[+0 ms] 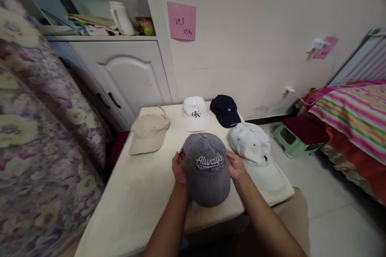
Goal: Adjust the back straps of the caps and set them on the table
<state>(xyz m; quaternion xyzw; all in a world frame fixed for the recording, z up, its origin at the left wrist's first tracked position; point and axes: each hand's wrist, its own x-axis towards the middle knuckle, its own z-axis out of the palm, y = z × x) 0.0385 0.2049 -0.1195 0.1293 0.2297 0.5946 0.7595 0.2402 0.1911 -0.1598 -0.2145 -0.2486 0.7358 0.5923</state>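
Observation:
A grey cap (pixel 208 180) with "Always" lettering is held up between my two hands, its brim toward me. My left hand (pixel 179 170) grips its left side; my right hand (pixel 235 165) grips the right side. Behind it on the cream table (pixel 132 196) lie a white cap (pixel 195 116) with black letters and a navy cap (pixel 225 109). To the left rests a beige cap (pixel 148 133). A pale cap (pixel 251 144) with a small dark logo sits at the right, close to my right hand.
A floral curtain (pixel 45 148) hangs at the left beside a white cabinet (pixel 129 72). On the right, a green stool (pixel 297 140) stands near a bed with a striped cover (pixel 358 116). A wall rises behind the table.

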